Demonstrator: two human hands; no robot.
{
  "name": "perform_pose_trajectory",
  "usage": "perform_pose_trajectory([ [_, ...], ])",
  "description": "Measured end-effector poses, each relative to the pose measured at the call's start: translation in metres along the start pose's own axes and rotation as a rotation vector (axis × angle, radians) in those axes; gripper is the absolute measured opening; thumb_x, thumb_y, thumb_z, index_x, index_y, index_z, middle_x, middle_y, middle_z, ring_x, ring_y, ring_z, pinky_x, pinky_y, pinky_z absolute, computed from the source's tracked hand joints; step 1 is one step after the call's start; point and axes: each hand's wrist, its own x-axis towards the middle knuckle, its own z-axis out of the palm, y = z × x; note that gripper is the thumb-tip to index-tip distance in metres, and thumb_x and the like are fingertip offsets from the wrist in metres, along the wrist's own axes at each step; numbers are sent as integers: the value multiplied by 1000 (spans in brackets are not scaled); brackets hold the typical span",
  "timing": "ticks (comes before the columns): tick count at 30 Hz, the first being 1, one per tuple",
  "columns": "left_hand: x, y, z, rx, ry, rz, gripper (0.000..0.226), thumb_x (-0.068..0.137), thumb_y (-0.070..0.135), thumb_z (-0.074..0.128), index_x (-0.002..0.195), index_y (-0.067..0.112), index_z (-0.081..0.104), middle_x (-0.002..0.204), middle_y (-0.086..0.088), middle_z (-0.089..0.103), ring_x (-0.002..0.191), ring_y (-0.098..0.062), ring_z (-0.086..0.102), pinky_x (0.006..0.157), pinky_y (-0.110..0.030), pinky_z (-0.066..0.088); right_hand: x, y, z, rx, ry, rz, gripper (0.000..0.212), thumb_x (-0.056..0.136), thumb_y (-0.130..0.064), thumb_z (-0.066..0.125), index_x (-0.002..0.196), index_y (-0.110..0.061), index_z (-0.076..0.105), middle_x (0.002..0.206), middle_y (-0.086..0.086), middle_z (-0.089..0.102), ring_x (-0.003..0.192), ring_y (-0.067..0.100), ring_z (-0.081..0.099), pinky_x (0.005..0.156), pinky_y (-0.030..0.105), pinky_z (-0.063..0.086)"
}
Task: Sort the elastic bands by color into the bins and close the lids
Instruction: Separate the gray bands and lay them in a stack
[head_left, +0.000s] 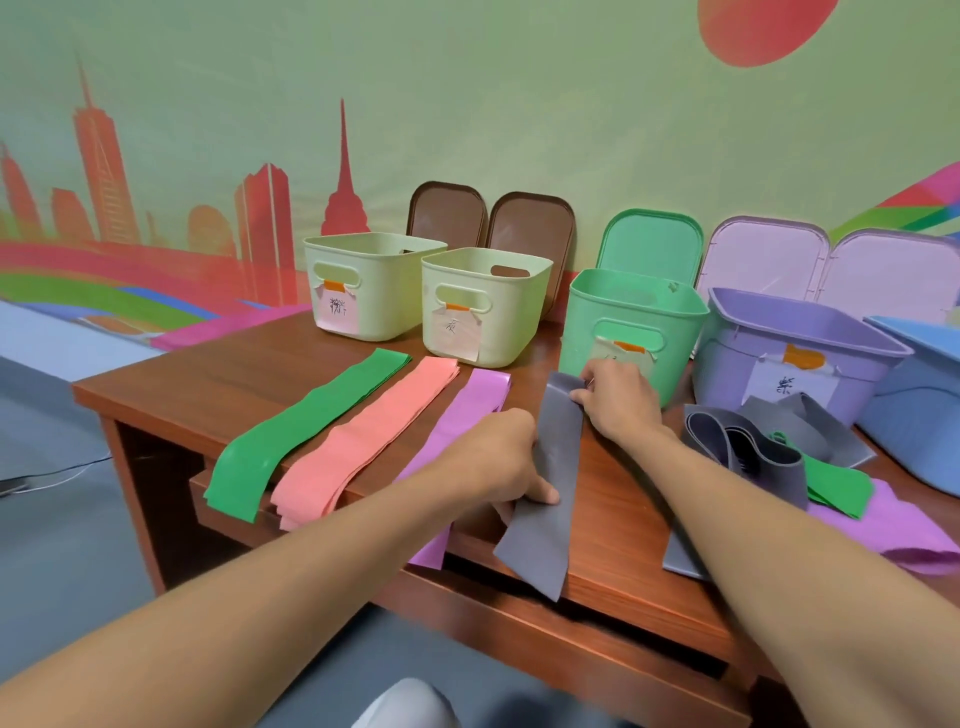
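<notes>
Centrally, grey band (558, 447) lies on desk (208, 374), near end drooping over front edge. Left hand (498, 457) grips its middle, thumb on top, fingers curled under. Right hand (618, 400) pinches far end, just before green bin (623, 322), whose lid (649, 239) stands open. Leftward, green band (306, 431), salmon stack (363, 447) and purple band (467, 410) lie side by side. Right: mixed heap (753, 457) of grey, green, purple bands before purple bin (753, 358).
</notes>
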Motion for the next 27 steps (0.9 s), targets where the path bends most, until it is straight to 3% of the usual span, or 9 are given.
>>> perform_pose_trajectory([
  [3, 1, -2, -1, 94, 20, 1, 47, 79, 18, 77, 115, 6, 49, 107, -14, 65, 68, -30, 69, 43, -26, 51, 1, 0, 5, -2, -13, 34, 24, 87, -29, 67, 103, -11, 66, 105, 14, 66, 99, 34, 60, 71, 32, 40],
  [6, -2, -4, -5, 188, 83, 32, 60, 79, 21, 76, 127, 10, 42, 111, -9, 56, 71, -28, 65, 55, -33, 51, 2, 0, 7, -7, -13, 54, 24, 86, -29, 67, 101, -10, 66, 104, 15, 65, 98, 34, 60, 71, 32, 40],
  [9, -3, -6, -9, 325, 124, 95, 51, 80, 27, 75, 123, 15, 53, 114, -6, 56, 100, -26, 60, 71, -30, 46, 3, -1, 6, 1, -27, 68, 28, 84, -28, 70, 99, -5, 66, 103, 17, 64, 98, 35, 60, 71, 32, 40],
  [15, -6, 0, -11, 584, 136, 191, 37, 82, 34, 70, 117, 24, 61, 118, -4, 43, 107, -25, 52, 86, -35, 44, 6, 3, -18, -27, -62, 20, 20, 82, -21, 69, 92, -5, 69, 95, 17, 65, 95, 35, 62, 71, 32, 45],
  [18, -1, 10, -3, 454, 159, 296, 29, 87, 27, 64, 116, 23, 63, 115, -6, 47, 106, -20, 49, 91, -29, 40, 6, 9, -46, -61, -141, -65, 15, 81, -24, 64, 84, -12, 71, 96, 13, 68, 90, 33, 62, 74, 35, 53],
  [22, 8, 31, 23, 117, 194, 364, 18, 91, 18, 58, 106, 13, 66, 96, -1, 61, 82, -9, 51, 69, -14, 34, -4, 30, -93, -31, -108, -125, 14, 84, -25, 63, 82, -17, 73, 92, 5, 71, 89, 23, 62, 79, 35, 53],
  [27, 32, 54, 67, -223, 201, 301, 20, 90, 27, 59, 109, 19, 59, 96, 4, 60, 82, -9, 53, 72, -18, 40, -26, 72, -119, 176, 9, -34, 12, 84, -22, 63, 84, -17, 74, 78, -2, 70, 81, 15, 64, 74, 26, 46],
])
